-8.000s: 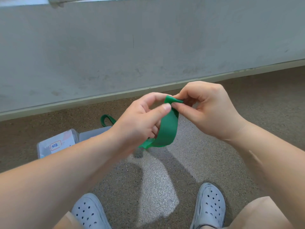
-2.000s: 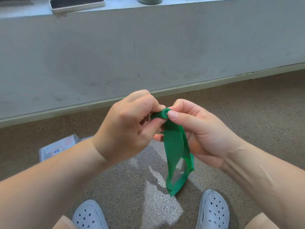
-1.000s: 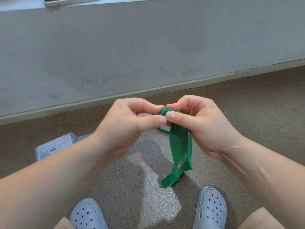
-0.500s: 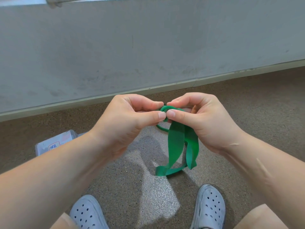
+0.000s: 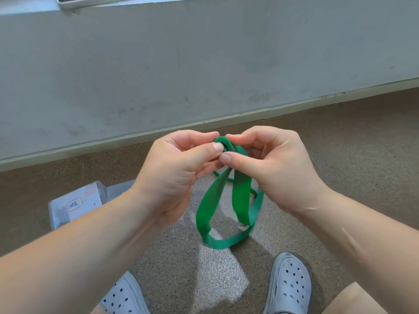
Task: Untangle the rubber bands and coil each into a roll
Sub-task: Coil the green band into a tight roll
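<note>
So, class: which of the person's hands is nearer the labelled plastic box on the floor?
Left. The left hand is just right of the box; the right hand is further right, beyond the green band.

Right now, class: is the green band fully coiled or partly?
Partly: left hand and right hand pinch a small roll; the rest of the green band hangs loose.

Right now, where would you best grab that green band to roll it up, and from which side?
Probably at the small rolled end at the top of the green band, pinched from both sides across its flat width, as the left hand and right hand do. That is the only firm part. The rest hangs below as a limp, twisted loop.
</note>
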`<state>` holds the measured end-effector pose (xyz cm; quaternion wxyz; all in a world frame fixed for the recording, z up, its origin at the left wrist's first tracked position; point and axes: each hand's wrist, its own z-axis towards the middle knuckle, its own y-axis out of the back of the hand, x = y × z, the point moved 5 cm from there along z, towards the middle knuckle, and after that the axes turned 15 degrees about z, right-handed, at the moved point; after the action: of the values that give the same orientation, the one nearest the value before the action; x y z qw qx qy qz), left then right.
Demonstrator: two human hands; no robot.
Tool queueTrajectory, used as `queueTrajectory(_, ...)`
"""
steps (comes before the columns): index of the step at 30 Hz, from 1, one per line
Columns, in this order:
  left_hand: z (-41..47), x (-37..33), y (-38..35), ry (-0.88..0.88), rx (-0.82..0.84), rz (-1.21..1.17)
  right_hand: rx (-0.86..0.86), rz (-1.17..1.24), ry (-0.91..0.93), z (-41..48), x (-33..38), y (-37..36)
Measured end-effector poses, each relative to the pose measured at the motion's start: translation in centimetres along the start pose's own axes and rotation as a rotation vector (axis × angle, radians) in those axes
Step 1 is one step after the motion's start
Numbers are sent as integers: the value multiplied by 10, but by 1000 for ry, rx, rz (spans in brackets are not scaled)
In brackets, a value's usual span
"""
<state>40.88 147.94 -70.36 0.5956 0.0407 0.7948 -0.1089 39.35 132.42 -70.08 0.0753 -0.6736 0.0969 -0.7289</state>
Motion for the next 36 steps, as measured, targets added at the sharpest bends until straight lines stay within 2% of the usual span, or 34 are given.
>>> queueTrajectory(5, 6, -6, 5, -17, 72, 179, 37, -74, 28, -2, 1, 2)
queueTrajectory(9, 13, -15, 11, 27, 173, 413, 142, -98, -61, -3, -1, -3)
queueTrajectory(11, 15, -18, 13, 38, 220, 443, 178, -91, -101, -2, 0, -5)
queueTrajectory(13, 15, -20, 12, 25, 199, 390, 150, -27, -128, 1, 1, -4)
queueTrajectory(17, 14, -15, 5, -2, 22, 245, -52, 37, -119, 6, 1, 2)
queueTrajectory(21, 15, -14, 6, -14, -80, 119, -98, 34, -115, 2, -5, -2)
queueTrajectory(24, 14, -13, 5, -13, -102, 23, -123, 56, -28, -1, -8, -10)
queueTrajectory(27, 13, -12, -1, -3, -35, -105, -169, 69, 82, -3, -5, -10)
queueTrajectory(31, 13, -14, 0, -18, 62, 82, -156, 83, 108, -1, -1, -2)
queueTrajectory(36, 20, -21, 11, -91, 127, 490, 39, 6, -101, 4, 1, 4)
